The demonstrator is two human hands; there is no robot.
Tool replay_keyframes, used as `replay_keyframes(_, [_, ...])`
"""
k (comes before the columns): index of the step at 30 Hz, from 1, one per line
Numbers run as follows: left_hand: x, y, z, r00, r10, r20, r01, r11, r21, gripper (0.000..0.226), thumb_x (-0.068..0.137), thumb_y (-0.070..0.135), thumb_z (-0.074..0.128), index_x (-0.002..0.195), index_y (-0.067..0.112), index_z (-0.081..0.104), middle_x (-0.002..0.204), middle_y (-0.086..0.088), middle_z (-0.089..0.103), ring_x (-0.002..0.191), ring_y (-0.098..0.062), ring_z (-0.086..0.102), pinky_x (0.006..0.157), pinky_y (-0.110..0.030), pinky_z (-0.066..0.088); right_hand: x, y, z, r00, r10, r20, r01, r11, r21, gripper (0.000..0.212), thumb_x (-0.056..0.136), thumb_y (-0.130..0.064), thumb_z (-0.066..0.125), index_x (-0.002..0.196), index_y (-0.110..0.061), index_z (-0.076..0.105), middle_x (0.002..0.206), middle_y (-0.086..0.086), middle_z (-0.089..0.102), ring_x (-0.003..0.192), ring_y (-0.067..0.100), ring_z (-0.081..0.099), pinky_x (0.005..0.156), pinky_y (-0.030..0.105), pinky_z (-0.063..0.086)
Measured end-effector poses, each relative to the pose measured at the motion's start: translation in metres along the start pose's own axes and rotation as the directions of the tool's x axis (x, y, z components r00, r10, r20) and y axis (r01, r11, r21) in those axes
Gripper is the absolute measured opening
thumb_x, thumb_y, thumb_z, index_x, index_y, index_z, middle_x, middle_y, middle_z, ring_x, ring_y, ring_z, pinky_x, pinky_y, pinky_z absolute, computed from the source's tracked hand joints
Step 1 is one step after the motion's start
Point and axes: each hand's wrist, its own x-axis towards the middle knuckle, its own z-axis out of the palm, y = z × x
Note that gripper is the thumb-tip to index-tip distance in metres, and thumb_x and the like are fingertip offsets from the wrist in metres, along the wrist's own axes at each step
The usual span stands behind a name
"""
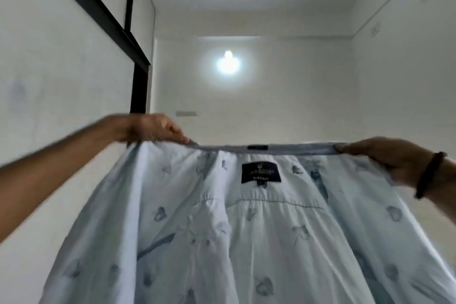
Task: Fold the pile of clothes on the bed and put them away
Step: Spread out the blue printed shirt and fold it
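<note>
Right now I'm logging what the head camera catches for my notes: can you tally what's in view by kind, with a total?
Shirts: 1, the light blue printed shirt, held up by the collar
Hands: 2, left hand and right hand, each pinching the collar
Wristbands: 1, black wristband on the right wrist
Lit bulbs: 1, wall bulb
Total: 5

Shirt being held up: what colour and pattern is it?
Pale blue shirt with scattered darker blue-grey motifs; a dark label sits under the collar. Head view.
</note>
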Motion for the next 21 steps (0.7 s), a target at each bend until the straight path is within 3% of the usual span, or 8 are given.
replay_keyframes(2, [0.025,-0.061,0.057,0.993,-0.105,0.056,0.104,0.994,0.022,0.071,0.054,0.08,0.083,0.092,0.019,0.084,0.097,0.001,0.08,0.088,-0.012,0.07,0.083,-0.028,0.056,0.036,0.05,-0.002,0.996,0.076,-0.044,-0.079,0.995,-0.068,0.047,0.082,-0.013,0.073,0.12,0.013,0.066,0.101,0.029,0.073,0.062,0.031,0.073,0.063,0.045,0.064])
replay_keyframes(5, [0.032,-0.142,0.178,0.96,-0.273,0.066,0.269,0.961,0.063,0.074,0.06,0.078,0.081,0.079,0.007,0.077,0.067,0.006,0.065,0.065,-0.011,0.053,0.063,-0.028,0.04,0.086,0.166,0.0,0.963,0.162,-0.217,-0.217,0.941,-0.258,0.037,0.089,-0.013,0.078,0.111,0.016,0.071,0.083,0.026,0.074,0.06,0.032,0.071,0.062,0.044,0.064])
replay_keyframes(8, [0.004,-0.19,0.306,0.912,-0.404,0.066,0.397,0.912,0.102,0.042,0.08,0.048,0.082,0.058,0.016,0.065,0.052,0.011,0.051,0.052,-0.002,0.048,0.048,-0.023,0.032,0.098,0.284,0.022,0.93,0.166,-0.328,-0.315,0.819,-0.48,0.024,0.087,-0.013,0.08,0.068,-0.001,0.07,0.055,0.004,0.06,0.052,0.019,0.053,0.053,0.027,0.044])
replay_keyframes(11, [-0.015,-0.231,0.402,0.866,-0.495,0.074,0.481,0.864,0.151,0.02,0.077,0.042,0.085,0.067,0.027,0.077,0.052,0.016,0.057,0.057,0.003,0.058,0.045,-0.008,0.034,0.105,0.384,0.041,0.917,0.231,-0.325,-0.392,0.669,-0.632,0.039,0.082,-0.012,0.077,0.05,-0.013,0.054,0.042,-0.005,0.043,0.047,0.015,0.039,0.048,0.026,0.032])
replay_keyframes(15, [0.005,-0.271,0.455,0.809,-0.587,-0.01,0.578,0.794,0.187,0.022,0.059,0.045,0.084,0.046,0.037,0.068,0.06,0.014,0.069,0.064,-0.006,0.069,0.057,-0.019,0.052,0.134,0.449,0.051,0.901,0.206,-0.383,-0.422,0.629,-0.654,0.022,0.082,-0.016,0.069,0.065,-0.011,0.057,0.062,0.001,0.055,0.059,0.021,0.049,0.052,0.028,0.034])
replay_keyframes(19, [0.029,-0.285,0.471,0.759,-0.642,-0.111,0.651,0.751,0.107,0.026,0.059,0.039,0.087,0.048,0.03,0.065,0.071,0.007,0.074,0.072,-0.016,0.073,0.071,-0.032,0.062,0.155,0.463,0.07,0.91,0.084,-0.406,-0.387,0.524,-0.759,0.016,0.085,-0.017,0.065,0.072,-0.008,0.068,0.074,0.013,0.066,0.073,0.033,0.066,0.061,0.035,0.053])
replay_keyframes(21, [0.024,-0.277,0.48,0.752,-0.648,-0.121,0.657,0.751,0.063,0.021,0.06,0.037,0.084,0.053,0.028,0.066,0.073,0.005,0.074,0.075,-0.019,0.072,0.072,-0.032,0.061,0.143,0.469,0.081,0.906,0.064,-0.42,-0.391,0.508,-0.768,0.016,0.083,-0.015,0.061,0.069,-0.008,0.062,0.072,0.013,0.064,0.068,0.034,0.064,0.058,0.036,0.05])
